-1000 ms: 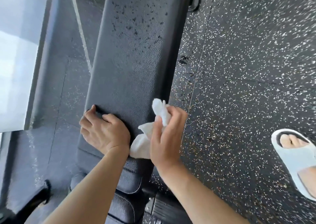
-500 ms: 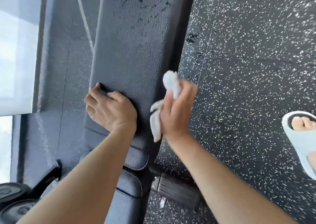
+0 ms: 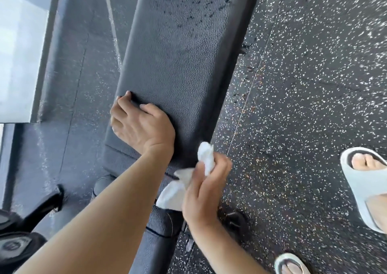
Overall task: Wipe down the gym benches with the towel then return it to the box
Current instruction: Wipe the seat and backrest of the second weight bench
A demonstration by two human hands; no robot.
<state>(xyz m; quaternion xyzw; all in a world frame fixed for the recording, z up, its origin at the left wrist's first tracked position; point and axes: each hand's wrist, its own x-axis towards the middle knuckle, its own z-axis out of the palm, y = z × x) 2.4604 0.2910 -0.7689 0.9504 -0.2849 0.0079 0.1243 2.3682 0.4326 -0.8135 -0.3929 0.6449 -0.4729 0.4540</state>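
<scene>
Here, the left hand [image 3: 139, 125] rests at the 9 o'clock edge of the black padded bench [image 3: 180, 60], fingers curled over its side, holding nothing. Right hand [image 3: 206, 187] at 5 o'clock of the pad, fingers and thumb pinching a crumpled white towel [image 3: 184, 181], which sits just over the pad's near right corner. Dark wet specks on the pad toward 12 o'clock. Speckled rubber floor [image 3: 303, 96] at 3 o'clock; pale slide sandals [image 3: 362, 181] on both feet. Weight plate [image 3: 12, 245] at 8 o'clock, lettering too blurred to read
</scene>
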